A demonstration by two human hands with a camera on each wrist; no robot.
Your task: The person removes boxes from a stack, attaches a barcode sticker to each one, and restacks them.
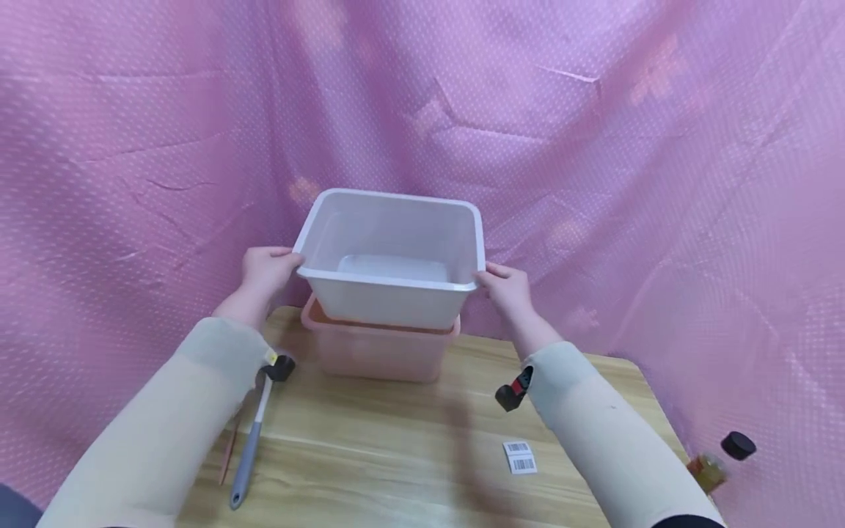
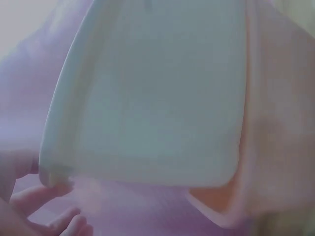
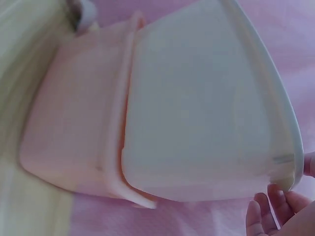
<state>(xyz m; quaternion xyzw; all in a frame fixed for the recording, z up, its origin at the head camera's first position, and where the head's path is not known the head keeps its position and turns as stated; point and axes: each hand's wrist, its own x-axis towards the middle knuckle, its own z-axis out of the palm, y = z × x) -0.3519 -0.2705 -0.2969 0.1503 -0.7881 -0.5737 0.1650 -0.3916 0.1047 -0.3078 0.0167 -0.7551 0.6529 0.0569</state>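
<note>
A white plastic bin point(image 1: 389, 304) is held up over a pink plastic bin point(image 1: 376, 356), its base at about the level of the pink rim. In the head view its inside shows nothing in it. My left hand point(image 1: 267, 271) pinches the white bin's rim at the left near corner, thumb on top. At the right near corner my right hand point(image 1: 507, 287) pinches the same rim. Both wrist views show the white bin's side walls point(image 2: 162, 98) and fingers point(image 3: 280, 201) curled under the rim. The pink bin stands on the wooden table; most of its inside is hidden.
Left on the table point(image 1: 370, 447) lies a grey-handled utensil point(image 1: 246, 462), its far end hidden by my sleeve, beside a thin brown stick point(image 1: 228, 455). A barcode label point(image 1: 520, 457) lies at the right. A black-capped bottle point(image 1: 709, 469) stands far right. Pink cloth point(image 1: 422, 95) hangs behind.
</note>
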